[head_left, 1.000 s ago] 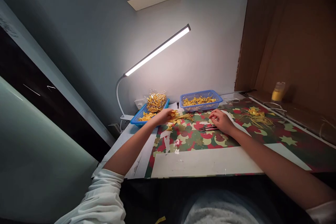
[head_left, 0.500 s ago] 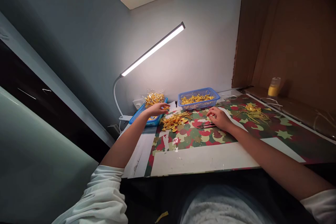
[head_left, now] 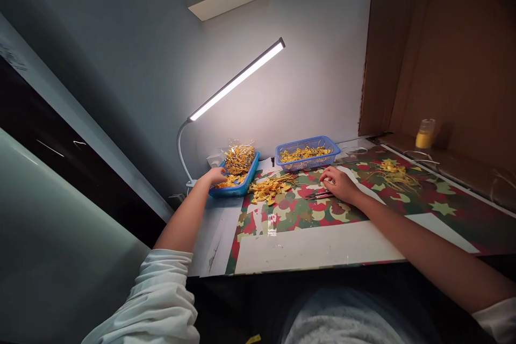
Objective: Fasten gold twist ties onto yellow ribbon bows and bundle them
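My left hand (head_left: 216,175) is over the left edge of a blue tray (head_left: 252,174) holding yellow pieces and a clear bag (head_left: 239,158) of yellow items. Its fingers curl down toward the pieces; whether they hold any is too small to tell. My right hand (head_left: 336,183) rests on the patterned mat with its fingers curled, beside dark-tipped pliers (head_left: 319,195); anything between the fingertips is too small to make out. Between the hands lies a pile of yellow pieces with thin stems (head_left: 268,189). Behind them a blue-purple basket (head_left: 308,161) holds more yellow stemmed pieces.
A lit lamp (head_left: 237,79) leans over the table from the left. Another yellow bunch (head_left: 393,172) lies at the right of the mat. A small jar of yellow stuff (head_left: 424,135) stands by the cardboard (head_left: 451,48). A pale strip (head_left: 306,247) runs along the front.
My left hand has moved left and slightly down, from above the pile to the left part of the blue tray. My right hand has stayed nearly in place. The view has shifted slightly.
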The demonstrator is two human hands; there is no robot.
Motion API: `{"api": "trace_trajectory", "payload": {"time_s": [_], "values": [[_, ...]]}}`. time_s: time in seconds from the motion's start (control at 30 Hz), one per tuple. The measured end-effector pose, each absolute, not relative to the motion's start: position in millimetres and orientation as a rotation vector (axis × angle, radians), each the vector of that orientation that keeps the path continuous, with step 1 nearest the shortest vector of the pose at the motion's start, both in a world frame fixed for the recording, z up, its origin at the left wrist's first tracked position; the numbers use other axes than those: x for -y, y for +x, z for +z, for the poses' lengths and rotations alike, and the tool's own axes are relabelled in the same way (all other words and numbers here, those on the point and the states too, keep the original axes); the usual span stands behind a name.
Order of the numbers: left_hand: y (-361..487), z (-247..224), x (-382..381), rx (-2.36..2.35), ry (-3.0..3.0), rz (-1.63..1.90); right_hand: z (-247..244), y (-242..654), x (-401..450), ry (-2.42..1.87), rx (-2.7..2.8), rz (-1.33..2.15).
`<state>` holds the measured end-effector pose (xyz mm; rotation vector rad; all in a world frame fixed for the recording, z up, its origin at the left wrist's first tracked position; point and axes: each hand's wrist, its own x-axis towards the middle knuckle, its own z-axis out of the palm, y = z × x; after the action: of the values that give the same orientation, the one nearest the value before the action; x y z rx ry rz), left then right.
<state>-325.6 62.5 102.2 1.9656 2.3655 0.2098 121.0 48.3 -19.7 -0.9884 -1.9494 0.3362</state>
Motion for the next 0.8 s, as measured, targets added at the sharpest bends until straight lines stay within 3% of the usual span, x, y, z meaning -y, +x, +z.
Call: {"api": "trace_trajectory", "payload": {"time_s": [0.37, 0.63, 0.8], "values": [[-327, 89, -84, -2.118, 1.805, -0.102, -20, 121, -45, -1.039, 1.952, 0.396], [-314, 70, -88, -2.143, 2.014, 0.365, -21, 121, -47, -1.001, 1.951, 0.408], [-303, 65, -93, -1.895, 2.091, 0.362, -23, 122, -48, -0.985, 1.945, 0.397]]}}
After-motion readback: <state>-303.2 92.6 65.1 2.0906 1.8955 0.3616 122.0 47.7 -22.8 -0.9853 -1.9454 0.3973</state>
